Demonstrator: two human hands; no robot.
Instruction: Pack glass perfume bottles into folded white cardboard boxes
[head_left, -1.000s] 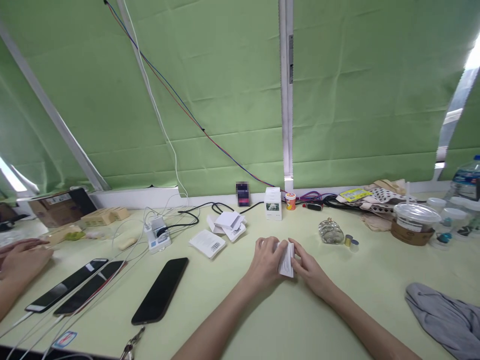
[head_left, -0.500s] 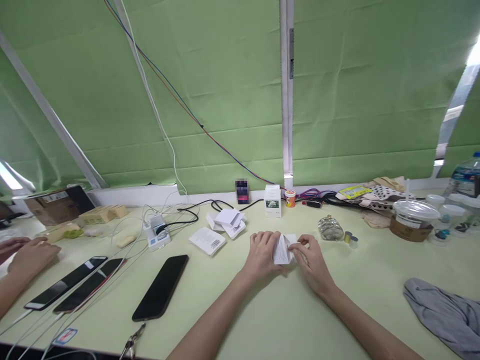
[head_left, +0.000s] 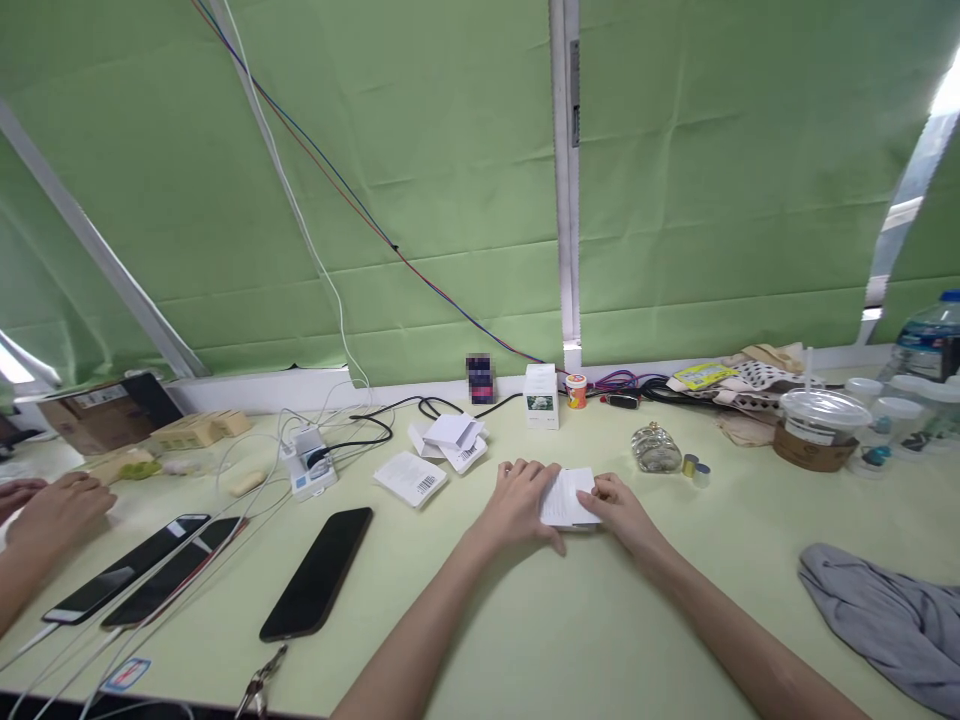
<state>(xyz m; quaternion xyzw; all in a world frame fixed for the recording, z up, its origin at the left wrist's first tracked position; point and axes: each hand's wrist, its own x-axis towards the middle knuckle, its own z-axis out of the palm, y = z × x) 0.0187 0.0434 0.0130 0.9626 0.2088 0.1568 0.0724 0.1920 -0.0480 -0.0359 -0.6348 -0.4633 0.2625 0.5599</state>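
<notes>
Head view, nearest first: two bare forearms run up from the bottom edge onto a pale green table (head_left: 570, 640). A grey cloth (head_left: 885, 620) lies crumpled at the right edge, and a black phone (head_left: 319, 572) lies face down to the left, with two more phones (head_left: 142, 580) on cables beyond it. At the far left another person's hand (head_left: 56, 510) rests on the table.

Mid-table, the left hand (head_left: 517, 500) and the right hand (head_left: 619, 505) meet on a small white folded card (head_left: 568, 497), which lies nearly flat on the table between them. The left hand's fingers curl over its left edge and the right hand pinches its right edge, so both are closed on it.

Just behind lie a white barcode leaflet (head_left: 411, 478) and a heap of white flattened boxes (head_left: 451, 440), then a glass bottle (head_left: 658, 450) to the right. Farther back stand a white box (head_left: 541, 396), a lidded cup (head_left: 817, 428) and a green curtain (head_left: 420, 180).
</notes>
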